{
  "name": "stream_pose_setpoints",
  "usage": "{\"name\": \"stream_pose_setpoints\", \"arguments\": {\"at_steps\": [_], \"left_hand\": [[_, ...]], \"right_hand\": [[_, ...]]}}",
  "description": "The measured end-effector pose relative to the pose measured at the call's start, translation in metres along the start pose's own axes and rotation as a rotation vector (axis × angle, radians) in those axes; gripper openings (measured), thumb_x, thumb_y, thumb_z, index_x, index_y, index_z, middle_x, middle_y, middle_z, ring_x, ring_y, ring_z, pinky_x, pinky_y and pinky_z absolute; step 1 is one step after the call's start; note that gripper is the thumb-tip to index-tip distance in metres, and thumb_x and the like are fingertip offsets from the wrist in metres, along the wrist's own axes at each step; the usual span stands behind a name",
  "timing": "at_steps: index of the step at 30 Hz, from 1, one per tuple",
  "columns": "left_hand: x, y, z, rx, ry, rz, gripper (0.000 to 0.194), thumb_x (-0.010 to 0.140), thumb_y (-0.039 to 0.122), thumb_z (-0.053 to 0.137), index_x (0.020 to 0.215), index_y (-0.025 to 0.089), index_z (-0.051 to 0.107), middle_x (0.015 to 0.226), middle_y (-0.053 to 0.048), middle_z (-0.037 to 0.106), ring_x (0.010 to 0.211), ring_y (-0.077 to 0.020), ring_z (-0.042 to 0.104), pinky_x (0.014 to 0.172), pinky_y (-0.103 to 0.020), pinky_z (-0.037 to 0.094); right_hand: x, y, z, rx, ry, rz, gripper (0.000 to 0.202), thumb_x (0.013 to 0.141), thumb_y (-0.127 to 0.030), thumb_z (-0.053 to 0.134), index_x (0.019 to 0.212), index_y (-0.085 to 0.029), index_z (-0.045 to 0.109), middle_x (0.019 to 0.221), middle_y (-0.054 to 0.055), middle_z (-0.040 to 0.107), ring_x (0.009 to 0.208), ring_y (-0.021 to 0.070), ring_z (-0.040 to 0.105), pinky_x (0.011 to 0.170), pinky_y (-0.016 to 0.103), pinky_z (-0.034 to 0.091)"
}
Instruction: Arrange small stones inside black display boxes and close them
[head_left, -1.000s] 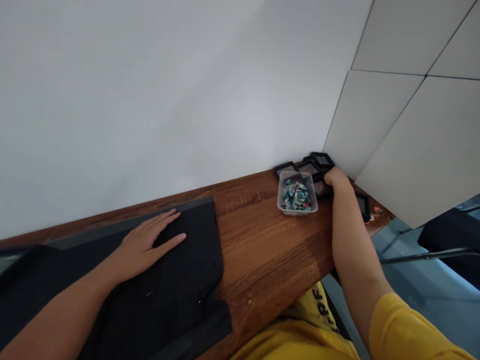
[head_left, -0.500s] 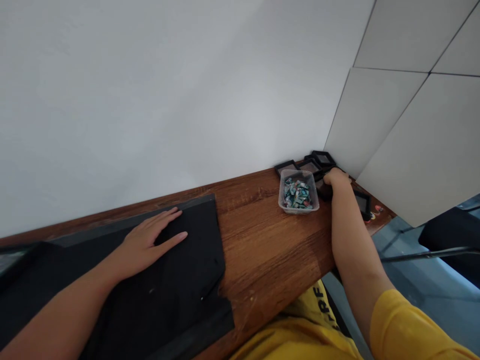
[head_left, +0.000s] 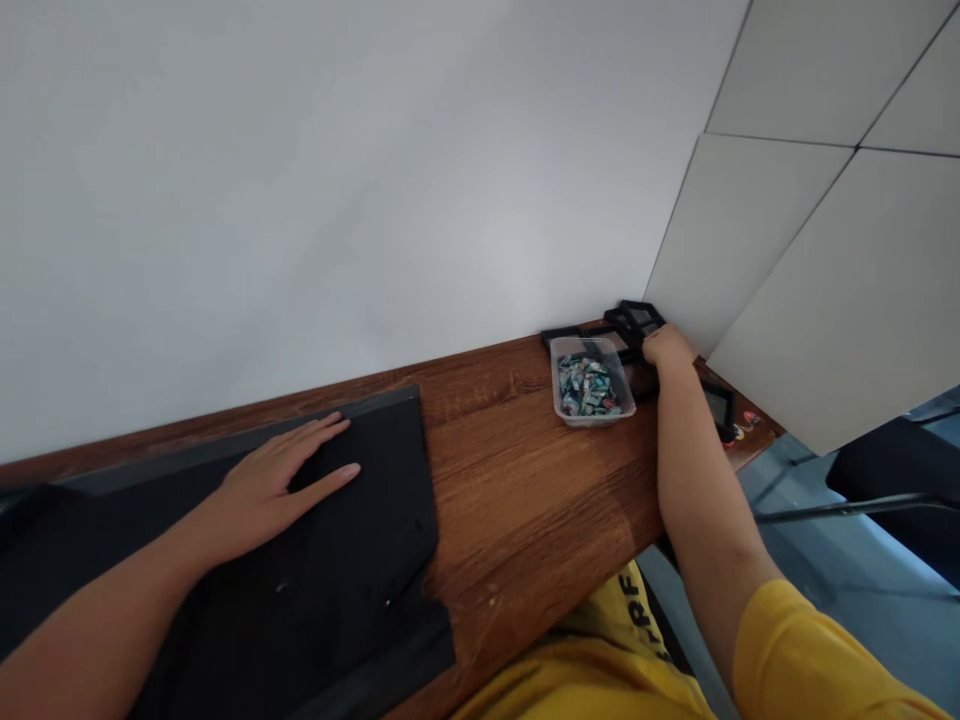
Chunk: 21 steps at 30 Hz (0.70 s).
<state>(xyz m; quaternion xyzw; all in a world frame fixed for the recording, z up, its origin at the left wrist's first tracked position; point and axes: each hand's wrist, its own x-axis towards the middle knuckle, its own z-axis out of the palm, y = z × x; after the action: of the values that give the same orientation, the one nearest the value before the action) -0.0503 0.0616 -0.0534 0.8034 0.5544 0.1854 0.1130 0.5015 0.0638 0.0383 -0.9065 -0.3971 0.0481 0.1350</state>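
My left hand (head_left: 277, 490) lies flat with fingers spread on a black sheet (head_left: 360, 560) covering the left part of the wooden table. Nothing is held in it. At the far right end, my right hand (head_left: 670, 347) is closed, its fingers curled down among several small black frames (head_left: 639, 316) with grey panes. Its fingertips are hidden, so I cannot tell what they grip. Just left of that hand stands a clear plastic tub (head_left: 592, 415) of small green and silver wrapped packets (head_left: 589, 385). Another black frame (head_left: 720, 405) rests to the right of my forearm.
A white wall (head_left: 375, 200) runs along the back of the wooden table (head_left: 517, 470), and pale panels (head_left: 787, 260) close off the right corner. Small colourful bits (head_left: 750, 420) lie near the right edge. Beyond it is a dark chair (head_left: 892, 480).
The view has shifted slightly, moving most things a little leftward. My right hand has moved slightly among the black frames, with its fingers curled in. My left hand stays flat on the black sheet.
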Motion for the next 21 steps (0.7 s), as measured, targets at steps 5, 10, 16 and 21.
{"name": "stream_pose_setpoints", "arguments": {"at_steps": [5, 10, 16, 21], "left_hand": [[-0.003, 0.012, -0.011, 0.069, -0.125, 0.011, 0.076, 0.092, 0.067, 0.040, 0.149, 0.018, 0.052, 0.163, -0.011, 0.049, 0.154, -0.0324, 0.040, 0.128, -0.048, 0.028], [0.001, 0.010, -0.017, 0.092, -0.178, 0.010, 0.076, 0.091, 0.067, 0.043, 0.149, 0.019, 0.052, 0.164, -0.009, 0.048, 0.155, -0.0323, 0.038, 0.127, -0.048, 0.030], [-0.004, 0.019, -0.016, 0.036, -0.115, -0.030, 0.074, 0.092, 0.064, 0.042, 0.147, 0.016, 0.052, 0.164, -0.012, 0.048, 0.155, -0.0323, 0.039, 0.128, -0.049, 0.029], [-0.011, 0.037, -0.021, -0.150, -0.006, -0.076, 0.069, 0.096, 0.068, 0.046, 0.147, 0.021, 0.050, 0.157, -0.010, 0.057, 0.148, -0.0312, 0.049, 0.124, -0.049, 0.036]], "right_hand": [[-0.005, -0.006, 0.005, 0.084, 0.079, 0.063, 0.031, 0.095, -0.020, 0.057, 0.121, -0.014, 0.072, 0.131, 0.023, 0.069, 0.131, 0.0384, 0.060, 0.109, 0.056, 0.046], [-0.009, 0.000, -0.006, 0.207, 0.177, -0.026, 0.028, 0.098, -0.022, 0.049, 0.115, -0.014, 0.070, 0.122, 0.021, 0.071, 0.123, 0.0352, 0.062, 0.106, 0.052, 0.045], [-0.032, -0.012, -0.022, 0.430, 0.357, -0.415, 0.020, 0.098, -0.027, 0.045, 0.110, -0.018, 0.060, 0.111, 0.014, 0.068, 0.110, 0.0279, 0.060, 0.101, 0.044, 0.045], [-0.105, -0.055, -0.018, 0.739, 0.269, -1.049, 0.009, 0.099, -0.030, 0.049, 0.106, -0.025, 0.052, 0.107, 0.009, 0.062, 0.105, 0.0250, 0.057, 0.099, 0.044, 0.045]]}}
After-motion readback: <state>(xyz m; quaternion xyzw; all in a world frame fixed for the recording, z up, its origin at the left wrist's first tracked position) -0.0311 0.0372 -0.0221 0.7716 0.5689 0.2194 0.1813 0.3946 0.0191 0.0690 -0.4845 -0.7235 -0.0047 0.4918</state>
